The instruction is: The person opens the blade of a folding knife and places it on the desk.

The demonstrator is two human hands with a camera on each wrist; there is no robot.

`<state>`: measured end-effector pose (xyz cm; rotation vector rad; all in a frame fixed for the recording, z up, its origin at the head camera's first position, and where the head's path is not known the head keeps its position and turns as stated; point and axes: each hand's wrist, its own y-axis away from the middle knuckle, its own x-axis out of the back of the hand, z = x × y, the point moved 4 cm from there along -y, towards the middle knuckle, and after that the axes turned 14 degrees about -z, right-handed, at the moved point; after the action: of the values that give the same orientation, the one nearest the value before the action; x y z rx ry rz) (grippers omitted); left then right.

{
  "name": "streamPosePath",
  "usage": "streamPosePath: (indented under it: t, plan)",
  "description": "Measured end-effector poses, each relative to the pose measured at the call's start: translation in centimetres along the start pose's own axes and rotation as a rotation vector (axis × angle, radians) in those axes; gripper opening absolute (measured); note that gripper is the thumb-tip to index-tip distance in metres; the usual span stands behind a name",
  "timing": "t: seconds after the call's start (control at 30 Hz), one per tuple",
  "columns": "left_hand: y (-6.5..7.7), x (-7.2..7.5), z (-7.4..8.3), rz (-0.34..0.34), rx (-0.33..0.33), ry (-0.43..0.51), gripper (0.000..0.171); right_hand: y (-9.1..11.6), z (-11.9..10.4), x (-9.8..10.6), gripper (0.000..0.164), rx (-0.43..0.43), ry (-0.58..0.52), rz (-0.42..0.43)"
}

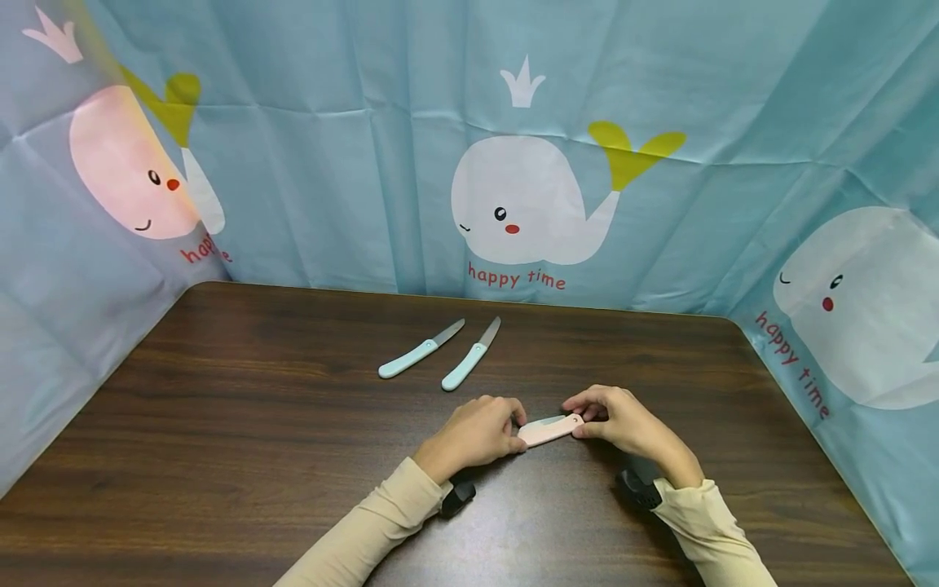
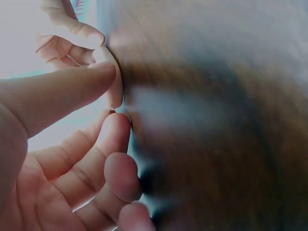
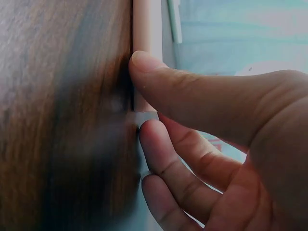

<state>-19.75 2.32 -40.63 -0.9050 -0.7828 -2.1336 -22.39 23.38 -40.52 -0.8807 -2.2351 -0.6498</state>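
Observation:
A folding knife with a pale pink handle (image 1: 552,433) lies low over the table between my two hands. Its grey blade (image 1: 546,421) sits along the handle, mostly folded in. My left hand (image 1: 475,434) pinches the handle's left end between thumb and fingers. At the pivot end, my right hand (image 1: 623,424) has its thumb and fingers about the handle. The right wrist view shows that thumb (image 3: 149,65) pressed on the pink handle (image 3: 147,24). In the left wrist view, the thumb (image 2: 103,74) lies against the handle (image 2: 117,94); the blade is hidden there.
Two knives with light blue handles, one on the left (image 1: 407,359) and one on the right (image 1: 465,368), lie unfolded beyond my left hand, blades pointing away. The dark wooden table (image 1: 220,424) meets a blue whale-print curtain (image 1: 330,204) at its back and sides.

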Motion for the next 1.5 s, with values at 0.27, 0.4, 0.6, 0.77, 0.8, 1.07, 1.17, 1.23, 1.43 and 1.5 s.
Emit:
streamPosePath:
  t: [0.27, 0.4, 0.6, 0.77, 0.8, 1.07, 1.17, 1.23, 1.43, 1.5]
  plan:
    - [0.2, 0.2, -0.2, 0.021, -0.012, 0.018, 0.021, 0.0, -0.6, -0.3, 0.023, 0.051, 0.035, 0.018]
    - [0.3, 0.4, -0.5, 0.026, -0.020, 0.062, 0.021, -0.1, -0.8, -0.3, 0.023, 0.049, 0.047, 0.041]
    - [0.5, 0.8, -1.0, 0.022, -0.036, 0.127, 0.022, -0.3, -1.5, -0.2, 0.024, 0.047, 0.057, 0.070]
    - [1.0, 1.1, -1.6, 0.065, -0.041, 0.130, 0.024, -0.5, -2.1, -0.3, 0.026, 0.052, 0.039, 0.077]
    - [1.1, 1.2, -1.7, 0.079, -0.045, 0.129, 0.024, -0.6, -2.2, -0.3, 0.027, 0.058, 0.034, 0.078]
    - [2.1, 2.1, -2.2, 0.165, -0.079, 0.130, 0.021, -1.6, -3.3, -0.4, 0.025, 0.089, 0.014, 0.082]
    - [2.3, 2.2, -2.6, 0.141, -0.099, 0.235, 0.019, -2.0, -3.7, -0.5, 0.019, 0.090, -0.009, 0.086]
    - [2.4, 2.3, -2.8, 0.120, -0.116, 0.321, 0.017, -2.3, -4.0, -0.6, 0.014, 0.100, -0.028, 0.086]
    - [2.6, 2.4, -3.2, 0.081, -0.157, 0.395, 0.010, -3.2, -5.0, -0.8, 0.011, 0.135, -0.037, 0.080]
    - [2.6, 2.3, -3.2, 0.076, -0.168, 0.392, 0.009, -3.4, -5.3, -0.9, 0.014, 0.137, -0.040, 0.072]
